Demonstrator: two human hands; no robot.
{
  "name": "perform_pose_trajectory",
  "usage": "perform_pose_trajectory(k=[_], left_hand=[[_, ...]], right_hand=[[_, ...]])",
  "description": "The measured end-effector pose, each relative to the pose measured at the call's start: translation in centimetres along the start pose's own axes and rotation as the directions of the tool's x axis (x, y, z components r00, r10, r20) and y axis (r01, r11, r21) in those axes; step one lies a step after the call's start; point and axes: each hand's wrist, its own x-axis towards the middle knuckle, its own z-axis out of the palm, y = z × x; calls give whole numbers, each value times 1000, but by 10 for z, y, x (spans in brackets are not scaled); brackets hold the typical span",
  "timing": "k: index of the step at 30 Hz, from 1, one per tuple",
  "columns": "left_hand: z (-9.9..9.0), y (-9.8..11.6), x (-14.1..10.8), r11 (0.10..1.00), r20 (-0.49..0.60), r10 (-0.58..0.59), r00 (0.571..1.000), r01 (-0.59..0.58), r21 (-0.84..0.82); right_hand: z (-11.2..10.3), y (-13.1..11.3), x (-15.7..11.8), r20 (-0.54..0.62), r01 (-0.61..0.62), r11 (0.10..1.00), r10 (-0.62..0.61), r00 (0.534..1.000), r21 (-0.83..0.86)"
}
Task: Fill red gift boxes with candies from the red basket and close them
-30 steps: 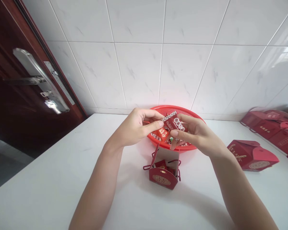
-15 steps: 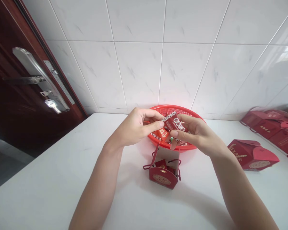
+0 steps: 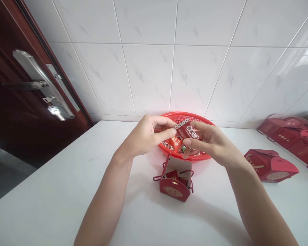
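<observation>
Over a red plastic basket point(image 3: 200, 158), my left hand point(image 3: 150, 135) pinches the left edge of a dark red candy packet point(image 3: 185, 131) with white print. My right hand point(image 3: 213, 141) is closed on the same packet from the right, thumb in front. An orange packet point(image 3: 176, 143) shows just beneath it; whether fingers hold it too, I cannot tell. Several wrapped candies point(image 3: 166, 146) lie in the basket. Right in front of the basket stands an open red gift box point(image 3: 173, 193) with rope handles and small red packets point(image 3: 172, 175) inside.
A closed red gift box point(image 3: 270, 167) stands to the right on the white table point(image 3: 97, 191). More red boxes point(image 3: 295, 136) are grouped against the tiled wall point(image 3: 146, 78) at the far right. A dark wooden door point(image 3: 10, 112) with keys in its lock is at left.
Both hands have shifted very slightly with the dark red packet between them. The boxes and basket stay where they were.
</observation>
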Motion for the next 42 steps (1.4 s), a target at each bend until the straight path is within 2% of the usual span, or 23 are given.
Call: perform_pose_trajectory(k=[3,26,30,33,42], left_hand=[[-1,-1,0,1000,-2,2,1000,-2,8],[0,2,0,1000,6,-20,1000,20,15],[2,2,0,1000,-33,23,999,-23,17],[2,0,1,1000,1,25,1000,-25,-11],[4,0,0,999,40,-26,999,28,-47]], right_hand=[[-2,0,0,-23,1,1000,-2,1000,-21],[1,2,1,44,-10,999,8,999,47],[1,-1,1,-12,-9,1000,8,1000,-13],[0,-2,1,-28,1,999,-2,1000,-35],[3,0,2,32,-20,997,18,999,76]])
